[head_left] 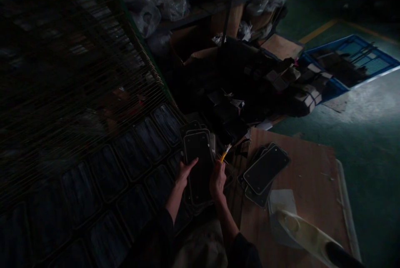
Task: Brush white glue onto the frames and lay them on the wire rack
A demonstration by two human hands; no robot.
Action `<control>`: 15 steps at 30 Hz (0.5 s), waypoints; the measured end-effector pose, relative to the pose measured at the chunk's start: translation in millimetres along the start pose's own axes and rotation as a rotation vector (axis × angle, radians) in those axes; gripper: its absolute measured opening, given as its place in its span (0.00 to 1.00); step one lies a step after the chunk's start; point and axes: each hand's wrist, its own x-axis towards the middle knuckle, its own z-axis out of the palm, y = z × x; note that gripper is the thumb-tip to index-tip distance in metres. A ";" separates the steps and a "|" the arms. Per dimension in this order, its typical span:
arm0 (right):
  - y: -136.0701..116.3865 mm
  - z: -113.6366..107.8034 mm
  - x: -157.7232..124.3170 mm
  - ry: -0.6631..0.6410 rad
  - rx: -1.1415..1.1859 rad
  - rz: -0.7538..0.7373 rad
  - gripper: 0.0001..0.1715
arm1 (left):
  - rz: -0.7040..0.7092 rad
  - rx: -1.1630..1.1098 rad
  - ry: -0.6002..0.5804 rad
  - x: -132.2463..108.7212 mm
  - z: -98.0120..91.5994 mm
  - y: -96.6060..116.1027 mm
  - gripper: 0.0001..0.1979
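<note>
Two hands in view, both on or at one dark panel [199, 170]: flat, rounded corners, small marks near its corners. It sits between the fingers of both hands, tilted slightly.

Left hand [183, 172]: thumb lies on the panel's face, the other fingers go round the left edge, mostly hidden. So it's holding, narrow grip.

Right hand [218, 179]: fingers curled round one yellow-handled tool [223, 155], pale tip pointing up and away; the hand is right at the panel's right edge. Too dark to tell whether it also bears on the panel.

Just beyond the fingertips, behind the top panel: edges of at least two more panels, exact count hidden.

Right of the right fingers: one wooden board [312, 180], carrying one second stack [267, 169], at least three panels, fanned unevenly. Nearer the wearer from that stack: one white sheet [283, 201], partly under one pale object with a black end [312, 234], blurred.

Left of the left fingers: rows of film-streaked dark trays [108, 172], at least eight. Far right, well past the fingers: one blue crate [339, 86].
</note>
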 end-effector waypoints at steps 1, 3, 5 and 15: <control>-1.8 0.0 -3.8 0.005 0.005 -0.008 0.18 | 0.011 -0.026 -0.025 -3.8 -2.0 1.6 0.30; -6.1 -2.5 -12.8 0.025 0.020 -0.019 0.18 | 0.008 -0.062 -0.066 -13.8 -8.7 4.8 0.30; -10.7 -7.5 -23.9 0.036 0.052 -0.017 0.18 | -0.016 -0.072 -0.073 -26.8 -18.6 7.2 0.30; -3.2 -17.9 -79.5 -0.021 0.141 0.027 0.19 | -0.186 0.019 -0.010 -51.4 -51.5 -15.6 0.23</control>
